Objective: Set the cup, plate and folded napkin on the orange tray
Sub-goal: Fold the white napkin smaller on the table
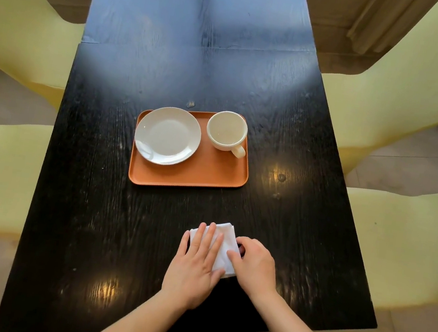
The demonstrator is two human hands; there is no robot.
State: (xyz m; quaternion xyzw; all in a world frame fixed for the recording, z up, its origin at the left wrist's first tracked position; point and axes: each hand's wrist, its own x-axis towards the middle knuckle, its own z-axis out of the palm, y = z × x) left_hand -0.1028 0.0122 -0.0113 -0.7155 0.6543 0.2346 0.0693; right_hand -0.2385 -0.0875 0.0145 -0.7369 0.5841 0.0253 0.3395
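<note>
the orange tray (200, 174) sits mid-table on the dark wooden table (95, 205), with the white plate (167, 135) on its left half and the cream cup (227, 131) on its right half, handle turned toward the near right corner; both already rest inside the rim; the bare strip of tray along the near edge looks like the room left for the last item; the white napkin (222, 247) lies on the table well short of the tray, close to the person's edge, partly hidden under both hands; the left hand (195, 265) lies flat on it, fingers spread and extended, pressing rather than gripping; the right hand (253, 265) has its fingers curled at the napkin's right edge, thumb and forefinger seemingly pinching a fold, though the contact itself is partly hidden; i judge the napkin to be light, soft and limp, so it will likely sag or fall open if lifted by one corner; better to take it across the folded thickness, or slide fingers beneath and carry it flat; nothing fragile in it, but the cup and plate nearby are, so it should land in the bare near strip clear of both
</note>
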